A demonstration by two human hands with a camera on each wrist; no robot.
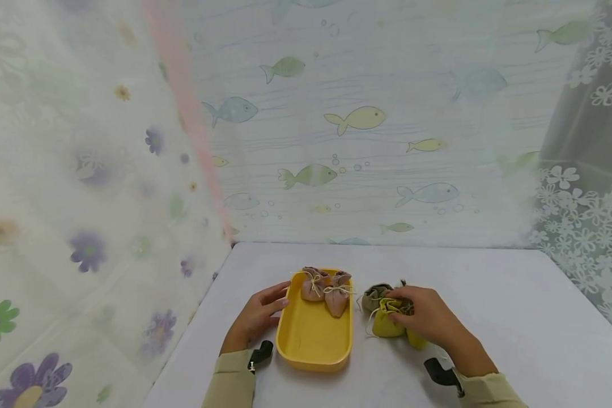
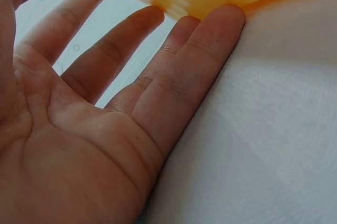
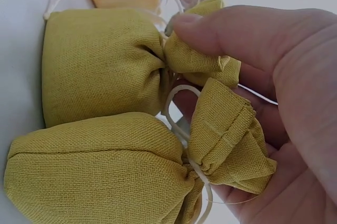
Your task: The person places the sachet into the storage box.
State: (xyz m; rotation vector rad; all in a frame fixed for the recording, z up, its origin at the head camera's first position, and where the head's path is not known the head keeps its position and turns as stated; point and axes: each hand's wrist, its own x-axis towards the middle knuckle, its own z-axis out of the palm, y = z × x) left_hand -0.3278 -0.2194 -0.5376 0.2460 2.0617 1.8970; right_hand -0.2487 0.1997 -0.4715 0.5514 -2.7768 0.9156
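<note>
My left hand point(image 1: 255, 318) is at the left side of a yellow tray point(image 1: 313, 343), its extended fingertips against the outer wall, as the left wrist view also shows. Two pinkish-brown drawstring pouches point(image 1: 337, 305) lie at the tray's far end. To the right of the tray, my right hand point(image 1: 428, 313) pinches the gathered top of a yellow drawstring pouch point(image 3: 100, 66), thumb on the near side and fingers behind it. Close beside that one lies a second yellow drawstring pouch point(image 3: 100, 171), its ruffled top under the palm. An olive-green pouch point(image 1: 372, 298) sits just behind them, partly covered.
A white-covered table point(image 1: 510, 317) carries everything. Behind it hangs a curtain printed with fish point(image 1: 359, 170), and a flowered curtain point(image 1: 107, 226) closes the left side. Black wrist-camera mounts point(image 1: 441, 372) stick out at both wrists.
</note>
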